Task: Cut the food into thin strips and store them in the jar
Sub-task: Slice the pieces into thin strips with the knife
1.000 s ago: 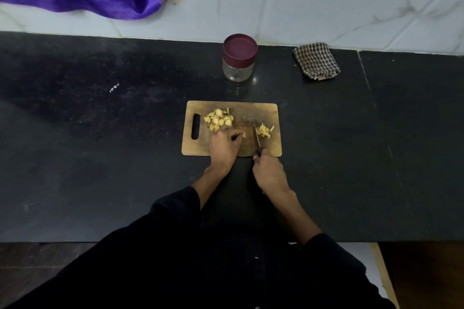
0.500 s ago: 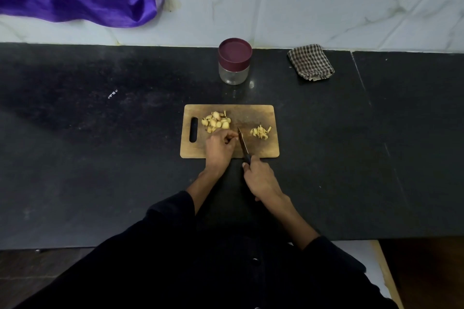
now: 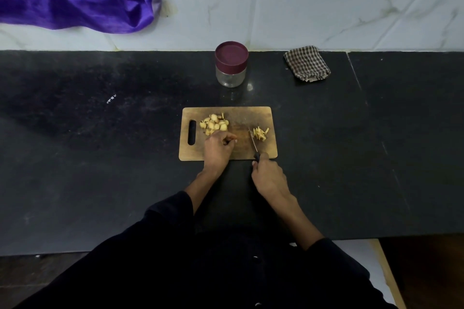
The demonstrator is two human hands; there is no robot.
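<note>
1. Steel of the knife [image 3: 253, 142] now lies beside the little heap of cut strips [image 3: 260, 133], its tip touching the heap's near-left edge. Half a second ago the blade sat closer to my left fingers, so I have swept it rightward, away from them.

2. My right hand [image 3: 270, 177] is clenched round the dark handle, just off the near edge of the wooden cutting board [image 3: 266, 114]. The blade runs forward and slightly left from that hand.

3. My left hand [image 3: 218, 149] rests on the board with its fingers curled. A small pale bit shows at my fingertips, but I cannot tell whether I am pinching a piece or only touching the wood.

4. Uncut rounds of the food [image 3: 214, 124] sit in a pile just beyond my left hand, almost touching my knuckles. That pile looks much the same as it did a second ago.

5. I judge that the sweep pushed fresh strips over to join the heap on the right, clearing the middle of the board between my hands for another piece.

6. Beyond the board, well apart from both hands, the jar [image 3: 231, 64] stands on the dark desk [image 3: 100, 158] with its maroon lid on. Nothing seems to be in it yet, though the glass is too dim to be sure.

7. By my reckoning the task is under half done: most rounds are uncut, and the lid must come off before any strips go in.

8. A checked cloth [image 3: 306, 63] lies far forward and right of my knife hand, untouched.
</note>
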